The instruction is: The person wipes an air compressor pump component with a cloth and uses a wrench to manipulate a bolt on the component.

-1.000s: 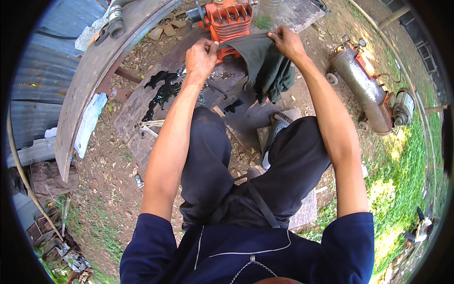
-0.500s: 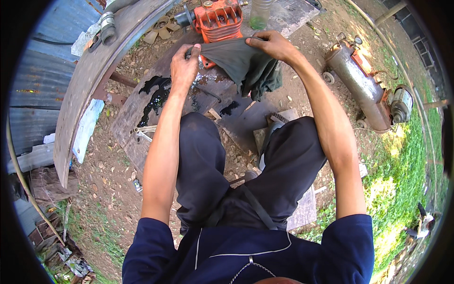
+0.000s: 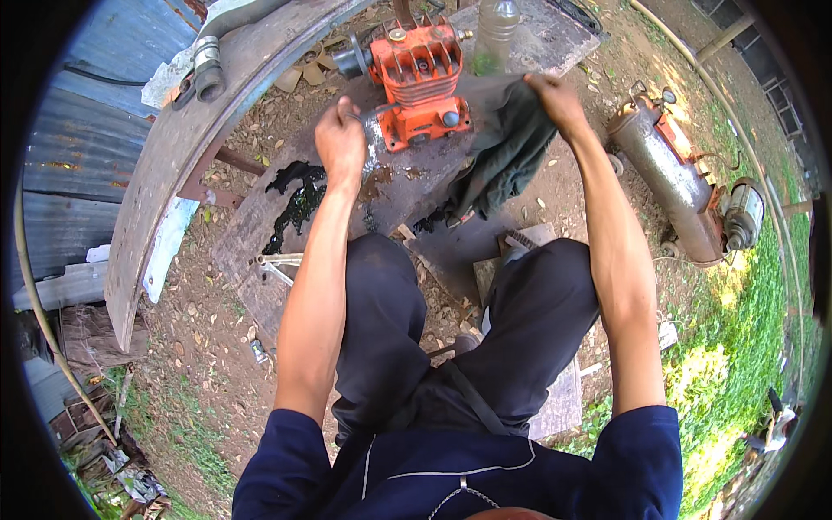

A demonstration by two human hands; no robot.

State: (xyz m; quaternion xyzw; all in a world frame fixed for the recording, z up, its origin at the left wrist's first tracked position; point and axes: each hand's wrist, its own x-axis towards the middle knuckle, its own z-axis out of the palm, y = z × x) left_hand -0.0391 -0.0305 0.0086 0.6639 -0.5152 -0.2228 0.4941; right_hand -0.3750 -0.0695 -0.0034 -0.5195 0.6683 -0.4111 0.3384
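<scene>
A dark green cloth (image 3: 511,147) hangs in folds from my right hand (image 3: 559,104), which is closed on its upper corner. Its blurred top edge runs left to an orange compressor pump (image 3: 422,78). My left hand (image 3: 341,143) is closed on the pump's other side. A dark strip, seemingly the cloth's other end, stretches from that fist to the pump's body. The pump stands upright on a worn, oil-stained board (image 3: 238,238), with cooling fins, a dark cylindrical part on its left and a round grey knob low on its right. Part of the cloth is hidden by the pump.
A clear plastic bottle (image 3: 496,39) stands behind the pump. Black oil (image 3: 297,204) and metal wrenches (image 3: 279,264) lie left on the board. A curved wooden bench (image 3: 160,199) holds a pipe fitting (image 3: 208,69). A rusty air tank (image 3: 663,173) with a motor (image 3: 744,215) lies right.
My hands have moved apart, the right one to the right with the cloth. The cloth has swung from in front of the pump to its right side, uncovering the pump's base.
</scene>
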